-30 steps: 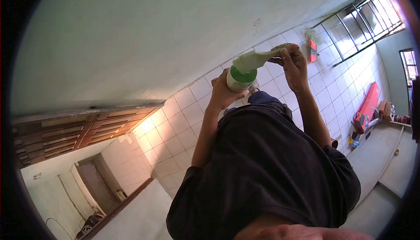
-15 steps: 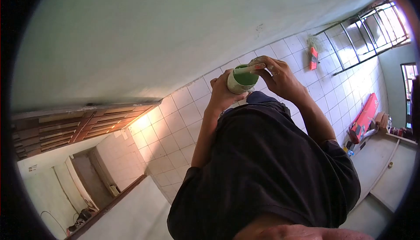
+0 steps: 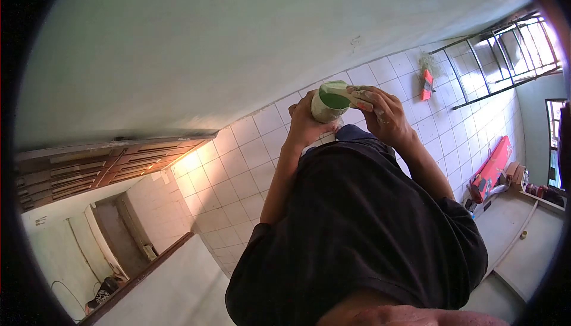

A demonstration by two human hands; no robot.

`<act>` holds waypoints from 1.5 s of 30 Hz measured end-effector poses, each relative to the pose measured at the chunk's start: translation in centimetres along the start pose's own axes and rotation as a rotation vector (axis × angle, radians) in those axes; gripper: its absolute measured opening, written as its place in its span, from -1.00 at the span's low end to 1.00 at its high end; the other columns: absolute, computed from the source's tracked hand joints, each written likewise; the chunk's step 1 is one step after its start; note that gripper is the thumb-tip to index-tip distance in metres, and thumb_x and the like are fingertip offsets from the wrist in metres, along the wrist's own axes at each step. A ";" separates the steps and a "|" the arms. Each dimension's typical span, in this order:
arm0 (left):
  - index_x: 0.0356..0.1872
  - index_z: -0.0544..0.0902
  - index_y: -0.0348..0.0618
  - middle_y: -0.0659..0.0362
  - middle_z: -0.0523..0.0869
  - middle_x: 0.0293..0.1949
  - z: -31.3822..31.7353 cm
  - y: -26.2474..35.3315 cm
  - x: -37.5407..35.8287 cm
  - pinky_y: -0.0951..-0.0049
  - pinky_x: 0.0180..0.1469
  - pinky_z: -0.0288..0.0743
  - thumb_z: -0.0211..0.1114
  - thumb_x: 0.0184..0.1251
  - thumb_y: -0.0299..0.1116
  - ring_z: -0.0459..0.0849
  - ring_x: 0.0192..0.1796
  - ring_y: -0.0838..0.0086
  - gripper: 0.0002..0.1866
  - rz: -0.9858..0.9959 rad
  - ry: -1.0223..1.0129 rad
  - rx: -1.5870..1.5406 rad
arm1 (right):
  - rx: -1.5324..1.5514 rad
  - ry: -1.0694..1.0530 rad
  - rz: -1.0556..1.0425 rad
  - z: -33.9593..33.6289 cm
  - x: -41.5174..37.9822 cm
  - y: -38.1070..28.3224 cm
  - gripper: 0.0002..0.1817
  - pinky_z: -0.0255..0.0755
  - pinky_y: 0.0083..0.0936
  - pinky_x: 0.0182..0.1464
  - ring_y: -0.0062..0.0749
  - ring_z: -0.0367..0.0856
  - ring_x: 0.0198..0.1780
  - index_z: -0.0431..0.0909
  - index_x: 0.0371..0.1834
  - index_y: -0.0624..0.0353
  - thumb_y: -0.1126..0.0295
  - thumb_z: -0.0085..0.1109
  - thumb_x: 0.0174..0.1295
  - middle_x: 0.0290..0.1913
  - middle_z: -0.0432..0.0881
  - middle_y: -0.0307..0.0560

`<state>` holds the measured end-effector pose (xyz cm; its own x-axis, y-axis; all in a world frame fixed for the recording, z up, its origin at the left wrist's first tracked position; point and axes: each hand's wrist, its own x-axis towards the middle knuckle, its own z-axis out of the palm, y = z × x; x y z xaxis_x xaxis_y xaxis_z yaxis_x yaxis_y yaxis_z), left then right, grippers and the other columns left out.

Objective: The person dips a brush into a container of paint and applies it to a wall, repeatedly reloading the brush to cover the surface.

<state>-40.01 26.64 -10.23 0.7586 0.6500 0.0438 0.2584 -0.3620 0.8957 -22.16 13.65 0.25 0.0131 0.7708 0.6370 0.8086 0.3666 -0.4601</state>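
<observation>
My left hand (image 3: 304, 123) is wrapped round a pale cup (image 3: 325, 113) with green paint (image 3: 331, 99) inside, holding it in front of my body. Dried smears coat the cup's outside. In my right hand (image 3: 383, 113), pinched by its pale handle, is a paintbrush (image 3: 339, 88). Its green-coated end lies over the cup's rim, on the side towards the wall. Whitish paint marks the right fingers. Part of the handle is hidden under them.
A pale green wall (image 3: 226, 46) rises ahead, over a white tiled floor (image 3: 247, 153). A metal ladder (image 3: 488, 67) stands at the right, near a red object (image 3: 427, 85). A longer red item (image 3: 492, 168) lies beside a cabinet (image 3: 511, 231). Wooden shutters (image 3: 113, 165) are at left.
My right hand has turned and dropped slightly, bringing the brush's green end up over the cup's rim. The left hand still holds the cup, in nearly the same place.
</observation>
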 end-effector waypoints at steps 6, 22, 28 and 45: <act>0.25 0.58 -0.13 0.10 0.80 0.08 0.9 -0.5 0.5 0.23 0.25 0.64 0.79 -0.18 -0.33 0.79 0.12 0.27 -0.16 0.049 0.034 -0.074 | -0.006 0.161 0.147 -0.6 -0.7 -0.4 -0.74 0.74 -0.26 -0.04 0.02 0.84 -0.04 0.51 0.00 0.34 0.73 0.28 0.30 -0.04 0.79 0.20; 0.24 0.58 -0.09 0.13 0.79 0.04 -0.8 -1.2 -0.1 0.20 0.34 0.41 0.77 -0.23 -0.29 0.75 0.15 0.23 -0.15 -0.064 -0.021 -0.202 | 0.868 0.524 0.905 -0.7 -4.7 2.0 -0.68 0.78 -0.15 0.13 -0.07 0.82 0.04 0.47 0.17 0.49 0.44 0.22 0.52 0.04 0.72 0.26; 0.23 0.56 -0.14 0.08 0.82 0.04 -2.8 -2.8 -0.7 0.23 0.20 0.67 0.76 -0.15 -0.32 0.82 0.09 0.26 -0.19 -0.021 0.020 -0.112 | 0.689 -0.134 1.031 -3.4 -3.4 1.0 -0.55 0.78 -0.33 0.09 -0.16 0.85 -0.04 0.50 0.30 0.54 0.51 0.30 0.41 0.00 0.77 0.24; 0.24 0.55 -0.12 0.14 0.79 0.05 -1.6 -6.8 4.0 0.25 0.21 0.57 0.77 -0.14 -0.26 0.77 0.09 0.33 -0.17 -0.149 0.120 0.001 | 1.283 0.239 1.240 6.7 -2.0 13.4 -0.49 0.39 -0.62 -0.36 -0.59 0.47 -0.39 0.39 0.48 0.36 0.29 0.12 0.60 -0.18 0.68 -0.07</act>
<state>-39.68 32.81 -15.42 0.6352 0.7714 -0.0370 0.3636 -0.2565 0.8956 -15.32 20.46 -11.32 0.3632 0.8401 -0.4028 -0.6480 -0.0829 -0.7571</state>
